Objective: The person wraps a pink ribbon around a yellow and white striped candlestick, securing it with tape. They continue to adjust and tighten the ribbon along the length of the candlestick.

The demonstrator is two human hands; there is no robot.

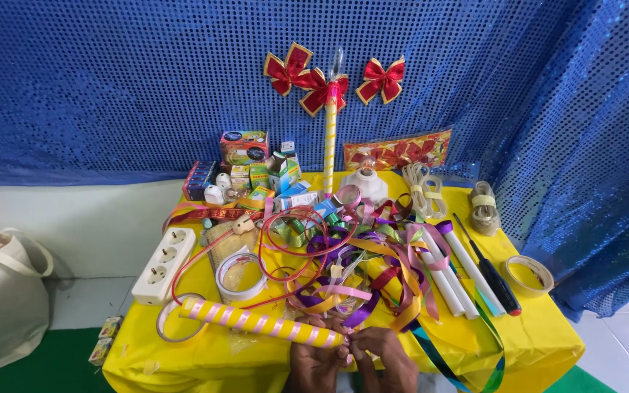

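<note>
Both hands, left hand (319, 358) and right hand (381, 355), pinch the striped tube's (260, 321) end at the yellow table's (533, 342) near edge, steadying its pink ribbon wrap.

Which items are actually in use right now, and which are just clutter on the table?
In use:
- left hand and right hand, fingertips pinching the end of the striped tube
- ribbon pile, right beside the hands

Lying about:
- power strip
- tape roll
- screwdriver
- white tubes
- clear tape ring
- small boxes
- cord bundles
- red bows on the blue curtain
</note>
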